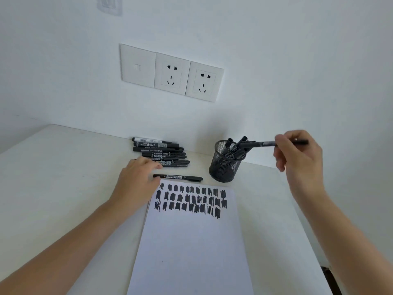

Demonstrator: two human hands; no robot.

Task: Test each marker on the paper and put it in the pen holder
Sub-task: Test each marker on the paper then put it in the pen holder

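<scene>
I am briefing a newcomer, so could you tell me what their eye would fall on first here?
The rows of black scribbled test marks across the top of the white paper sheet stand out first. Behind its right corner, the right hand holds a slim black marker above the black wire-mesh pen holder, while the left hand is at the pile of black markers.

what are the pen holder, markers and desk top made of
The pen holder looks like thin metal wire mesh, matt black: an open fine grid you can see through. The markers seem to be plastic, black with a slight sheen and printed labels on the barrels. The desk top is smooth and off-white, perhaps laminate or painted board; the look leaves that open.
</scene>
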